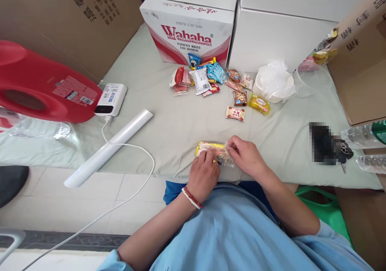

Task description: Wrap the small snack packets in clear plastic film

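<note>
Close to the table's front edge lies a clear plastic snack bag (221, 155) with yellow and red printing and small contents I cannot make out. My left hand (205, 170) rests over its left half, fingers curled down onto it; a ring and a beaded bracelet show on that side. At the bag's right end, my right hand (245, 154) pinches the clear plastic between thumb and fingers. Just beyond are a cream wrapped snack (235, 113), a brown wrapped snack (240, 98) and a yellow packet (259, 104). Farther back sits a pile of wrapped snacks (200, 80).
A Wahaha water carton (193, 33) and white boxes (277, 37) line the back. To the left are a red jug (45, 82), a power bank (111, 99) with a white cable, and a white tube (110, 148). Plastic bottles (362, 136) stand right, beside a pixelated dark object (324, 144).
</note>
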`<move>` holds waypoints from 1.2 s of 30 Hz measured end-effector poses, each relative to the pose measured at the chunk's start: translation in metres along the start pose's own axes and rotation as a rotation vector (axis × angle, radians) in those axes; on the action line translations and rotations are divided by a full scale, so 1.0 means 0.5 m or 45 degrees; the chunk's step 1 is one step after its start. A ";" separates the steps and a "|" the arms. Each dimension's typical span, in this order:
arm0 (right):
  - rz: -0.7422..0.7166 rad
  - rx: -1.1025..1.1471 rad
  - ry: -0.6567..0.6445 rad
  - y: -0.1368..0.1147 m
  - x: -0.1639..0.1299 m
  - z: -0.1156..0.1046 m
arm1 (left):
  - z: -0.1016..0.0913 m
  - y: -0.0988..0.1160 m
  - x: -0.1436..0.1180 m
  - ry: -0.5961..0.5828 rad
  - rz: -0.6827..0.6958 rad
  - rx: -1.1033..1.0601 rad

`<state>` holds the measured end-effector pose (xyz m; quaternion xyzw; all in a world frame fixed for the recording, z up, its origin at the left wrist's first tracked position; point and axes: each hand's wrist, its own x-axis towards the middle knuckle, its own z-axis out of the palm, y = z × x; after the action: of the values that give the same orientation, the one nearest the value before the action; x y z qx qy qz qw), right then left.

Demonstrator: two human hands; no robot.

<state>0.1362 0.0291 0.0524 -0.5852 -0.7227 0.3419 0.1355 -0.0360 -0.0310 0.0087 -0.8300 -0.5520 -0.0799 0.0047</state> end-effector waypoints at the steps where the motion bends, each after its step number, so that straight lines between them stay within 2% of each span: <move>1: -0.014 -0.067 -0.048 -0.020 0.016 0.009 | 0.000 0.001 0.000 0.016 -0.005 -0.002; 5: -0.027 -0.370 -0.179 -0.077 0.062 0.057 | -0.009 -0.022 -0.006 0.030 -0.037 -0.153; 8: -0.052 -0.503 -0.186 -0.086 0.063 0.082 | -0.018 -0.067 -0.016 0.074 -0.037 -0.495; 9: -0.056 -0.545 -0.187 -0.085 0.059 0.088 | -0.018 -0.083 -0.018 0.142 -0.090 -0.599; 11: -0.059 -0.620 -0.187 -0.083 0.052 0.096 | -0.012 -0.111 -0.014 0.295 -0.307 -0.666; 13: -0.056 -0.662 -0.172 -0.082 0.048 0.101 | 0.002 -0.127 -0.001 0.324 -0.514 -0.583; 14: -0.054 -0.659 -0.164 -0.082 0.048 0.102 | 0.009 -0.130 0.007 0.282 -0.555 -0.539; 17: -0.058 -0.532 -0.126 -0.079 0.044 0.100 | 0.025 -0.128 0.025 0.154 -0.526 -0.527; 20: -0.064 -0.148 -0.066 -0.064 0.026 0.093 | 0.020 -0.111 0.021 0.216 -0.486 -0.631; 23: 0.031 0.522 -0.028 -0.043 -0.007 0.089 | -0.004 -0.079 0.005 0.396 -0.347 -0.721; 25: 0.129 0.943 0.011 -0.029 -0.032 0.085 | -0.019 -0.052 -0.002 0.547 -0.146 -0.651; 27: 0.215 1.187 0.050 -0.015 -0.051 0.078 | -0.024 -0.026 -0.004 0.657 0.093 -0.524; 29: 0.289 1.261 0.054 0.000 -0.066 0.071 | -0.017 -0.003 0.000 0.681 0.316 -0.455; 32: 0.353 1.261 0.033 0.027 -0.081 0.064 | 0.002 0.028 0.010 0.561 0.569 -0.494; 34: 0.355 1.227 0.003 0.046 -0.090 0.058 | 0.009 0.040 0.014 0.443 0.670 -0.569; 36: 0.328 1.137 0.060 0.072 -0.095 0.035 | 0.009 0.034 0.014 0.357 0.705 -0.631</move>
<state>0.1662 -0.0182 0.0257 -0.5623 -0.4229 0.6202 0.3468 -0.0174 -0.0310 0.0066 -0.9045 -0.2655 -0.3188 -0.0990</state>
